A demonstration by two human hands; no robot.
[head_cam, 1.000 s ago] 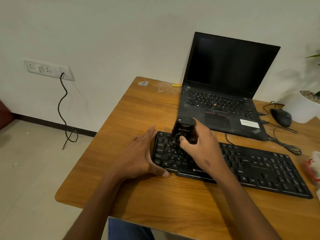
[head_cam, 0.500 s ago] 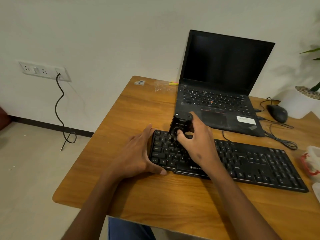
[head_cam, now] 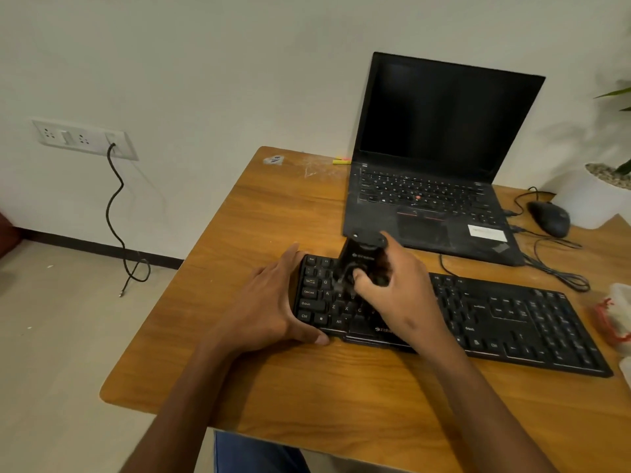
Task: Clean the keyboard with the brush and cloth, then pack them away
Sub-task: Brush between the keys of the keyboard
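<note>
Office desk: laptop, mouse.

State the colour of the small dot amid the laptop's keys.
Red: the small round dot shows clearly in the head view.

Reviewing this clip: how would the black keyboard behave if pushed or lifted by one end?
The keyboard is long, thin and flat, so probably light and stiff. It likely slides on the smooth wooden table; the left hand braces its end.

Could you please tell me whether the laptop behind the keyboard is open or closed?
Open. The laptop's lid stands raised toward the wall, with its dark screen and its own keys exposed.
</note>
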